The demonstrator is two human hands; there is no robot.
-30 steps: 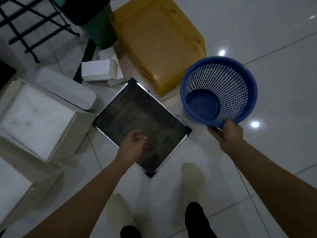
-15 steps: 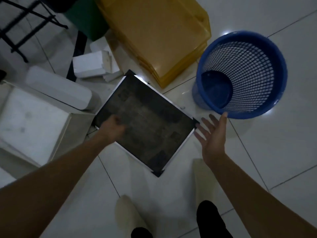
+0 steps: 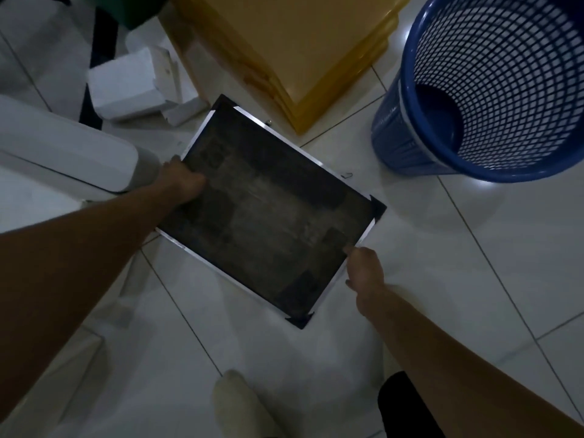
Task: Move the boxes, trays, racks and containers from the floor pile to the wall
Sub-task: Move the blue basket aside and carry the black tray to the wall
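A flat dark tray (image 3: 268, 213) with a silver rim and black corner caps lies on the white tiled floor in the middle of the view. My left hand (image 3: 181, 184) grips its left edge, thumb on top. My right hand (image 3: 363, 270) holds its lower right edge, fingers curled at the rim. A blue mesh basket (image 3: 493, 86) stands upright on the floor at the upper right, free of both hands. A stack of yellow plastic containers (image 3: 300, 49) lies just beyond the tray.
White boxes (image 3: 126, 86) lie at the upper left, with a rounded white container (image 3: 63, 150) and a larger white box at the left edge. A green bin corner shows at the top. My feet (image 3: 240, 406) stand below the tray on open tiles.
My right hand set the blue basket down on the floor and let go, then came to the tray's right edge. My left hand slid to the tray's left edge and took hold.
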